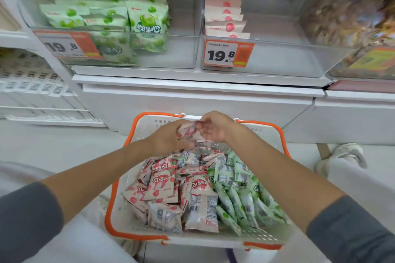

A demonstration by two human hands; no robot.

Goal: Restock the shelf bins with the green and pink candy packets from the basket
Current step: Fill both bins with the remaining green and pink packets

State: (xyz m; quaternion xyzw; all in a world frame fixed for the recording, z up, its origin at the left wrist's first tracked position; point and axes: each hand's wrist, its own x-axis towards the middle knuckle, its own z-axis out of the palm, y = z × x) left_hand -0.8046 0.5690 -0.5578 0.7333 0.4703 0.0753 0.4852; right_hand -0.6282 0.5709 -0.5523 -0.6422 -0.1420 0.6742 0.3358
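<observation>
Head view, observer one: both forearms stretched forward, grey sleeves ending near the elbows, hands meeting above the far end of the basket.

Observer two: Grip?

One: Left hand knuckles up, fingers curled round a pink packet. Right hand palm turned toward us, fingers curled narrow, tips at the packet's upper corner. Blur there; cannot tell whether it pinches.

Two: Packet's place?

One: Between the two hands, above the heap, near the basket's back wall.

Two: Other stock?

One: Pink packets piled in the basket's left part, green packets in its right. On the shelf above, left bin holds more green, right bin a row of pink, both well apart from the hands.
</observation>
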